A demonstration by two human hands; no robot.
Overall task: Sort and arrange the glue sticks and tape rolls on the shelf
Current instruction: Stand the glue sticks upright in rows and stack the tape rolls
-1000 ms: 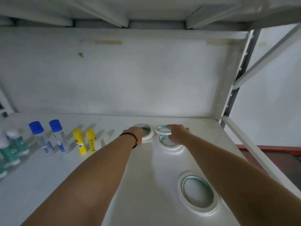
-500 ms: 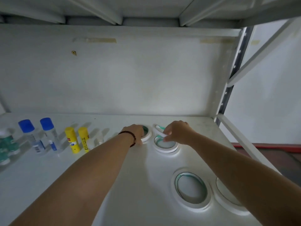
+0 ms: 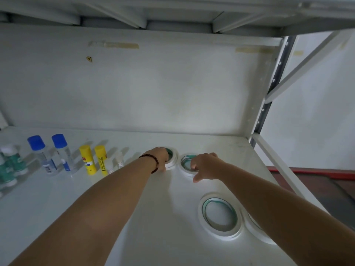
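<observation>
The left hand (image 3: 160,159), a dark bead bracelet (image 3: 151,163) at its wrist, is laid over the left tape stack (image 3: 172,160) on the white shelf (image 3: 163,237), its fingers curled round the stack's near edge. Just to the right of that hand, the right hand (image 3: 204,167) is held over the right tape stack (image 3: 187,166), fingers loosely bent and thumb pointing down; whether the stack is touched cannot be told, and nothing is gripped. Nearer than the right hand, under its forearm, 2 larger tape rolls lie flat: the large tape roll (image 3: 220,215) and, beside it, the half-hidden tape roll (image 3: 255,229). Left of the left hand, 2 yellow glue sticks (image 3: 95,160) stand upright, then 2 blue-capped glue bottles (image 3: 50,152), then white-capped green bottles (image 3: 10,164) at the far left.
</observation>
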